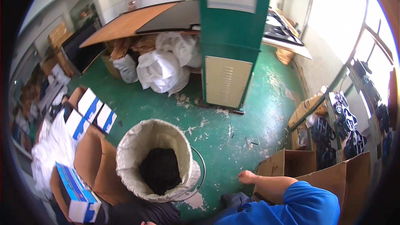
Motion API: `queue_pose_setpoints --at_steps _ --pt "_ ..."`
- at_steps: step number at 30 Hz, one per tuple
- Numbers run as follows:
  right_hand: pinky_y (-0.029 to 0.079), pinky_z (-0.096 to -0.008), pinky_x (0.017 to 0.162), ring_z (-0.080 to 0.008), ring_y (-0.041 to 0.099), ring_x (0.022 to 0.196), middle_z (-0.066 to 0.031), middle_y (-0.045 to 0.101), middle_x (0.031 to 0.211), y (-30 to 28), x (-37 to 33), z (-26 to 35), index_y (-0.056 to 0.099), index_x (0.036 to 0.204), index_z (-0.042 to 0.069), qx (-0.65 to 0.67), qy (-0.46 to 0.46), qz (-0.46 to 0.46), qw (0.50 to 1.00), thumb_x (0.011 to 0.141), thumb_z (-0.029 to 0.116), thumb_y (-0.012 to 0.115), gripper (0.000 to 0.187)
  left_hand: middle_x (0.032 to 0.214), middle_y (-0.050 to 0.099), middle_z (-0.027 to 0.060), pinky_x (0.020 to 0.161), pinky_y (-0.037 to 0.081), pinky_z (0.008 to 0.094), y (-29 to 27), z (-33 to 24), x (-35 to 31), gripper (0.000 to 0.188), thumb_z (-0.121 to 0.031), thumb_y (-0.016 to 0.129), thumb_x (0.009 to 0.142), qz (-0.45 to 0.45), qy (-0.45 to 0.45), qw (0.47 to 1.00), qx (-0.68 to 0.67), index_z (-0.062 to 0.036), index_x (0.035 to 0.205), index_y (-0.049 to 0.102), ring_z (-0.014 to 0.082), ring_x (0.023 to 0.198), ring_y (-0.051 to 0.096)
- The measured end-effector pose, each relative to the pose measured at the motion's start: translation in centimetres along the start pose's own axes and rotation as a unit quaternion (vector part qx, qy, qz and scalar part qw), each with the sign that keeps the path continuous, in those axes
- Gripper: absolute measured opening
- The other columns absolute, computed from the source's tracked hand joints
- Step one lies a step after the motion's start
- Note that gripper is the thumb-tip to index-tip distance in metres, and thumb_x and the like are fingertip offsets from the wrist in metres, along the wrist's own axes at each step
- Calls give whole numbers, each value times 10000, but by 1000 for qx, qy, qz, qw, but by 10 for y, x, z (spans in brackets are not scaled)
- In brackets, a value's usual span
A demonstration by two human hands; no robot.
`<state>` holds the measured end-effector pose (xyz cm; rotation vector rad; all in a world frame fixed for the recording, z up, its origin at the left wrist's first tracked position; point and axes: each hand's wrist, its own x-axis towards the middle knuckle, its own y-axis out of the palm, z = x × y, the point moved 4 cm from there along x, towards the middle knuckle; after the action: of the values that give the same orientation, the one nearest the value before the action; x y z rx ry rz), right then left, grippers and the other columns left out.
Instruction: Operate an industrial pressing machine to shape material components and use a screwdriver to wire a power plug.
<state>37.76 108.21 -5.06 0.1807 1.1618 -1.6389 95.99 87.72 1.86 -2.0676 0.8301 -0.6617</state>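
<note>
My right hand point(248, 177) reaches in from the right on a bare forearm below a blue sleeve point(308, 202). Its fingers look curled in, and nothing shows in them; it hovers above the green floor, next to an open cardboard box point(273, 164). Of my left hand point(148, 223), only a sliver shows at the lower edge, its fingers hidden. Between the hands and farther ahead stands a large round bin point(127, 158) with a pale woven lining and a thin hoop at its side. Dark, loose-looking material point(160, 171) lies at its bottom.
A tall green cabinet point(233, 25) stands ahead, beside white sacks point(160, 73) under a board-topped table point(129, 18). On the left are an open carton point(96, 158) and blue-white boxes point(89, 104). Shelves with black parts point(325, 131) line the right. Scraps lie on the floor.
</note>
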Motion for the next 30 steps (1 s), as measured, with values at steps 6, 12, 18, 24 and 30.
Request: queue_pose_setpoints --at_steps 6,12,18,24,30 --pt "536 -365 862 -291 665 989 -158 696 1038 -87 -30 -69 675 1111 63 167 100 -39 980 765 192 603 377 1026 637 126 829 542 307 15 -314 -116 138 33 539 929 194 308 844 -394 39 1042 617 205 872 625" --pt "536 -388 820 -287 670 922 -176 693 972 -159 -1 -62 658 1086 26 209 -10 -82 974 775 186 610 353 926 651 147 726 558 387 -99 -641 -329 199 96 612 770 229 733 446 -460 17 953 607 292 822 652" --pt "520 -312 836 -165 629 920 -106 677 1025 -276 21 -137 595 1173 -22 351 22 -177 919 861 111 620 340 878 667 42 657 534 328 -169 -763 -500 102 -208 698 711 428 754 145 -477 -122 736 648 164 796 636" --pt "540 -301 667 -160 631 745 -99 659 894 -341 4 -258 607 1096 -19 484 207 -333 783 877 97 609 247 664 591 147 587 559 320 -134 -873 -604 476 -434 453 577 384 623 75 -678 28 611 560 249 600 618" --pt "429 -268 459 -109 496 496 -33 547 624 -395 106 -335 622 988 10 527 50 -206 823 886 113 571 154 664 577 52 613 478 397 -103 -978 -695 161 -219 604 651 334 667 -36 -665 -59 641 588 255 651 599"
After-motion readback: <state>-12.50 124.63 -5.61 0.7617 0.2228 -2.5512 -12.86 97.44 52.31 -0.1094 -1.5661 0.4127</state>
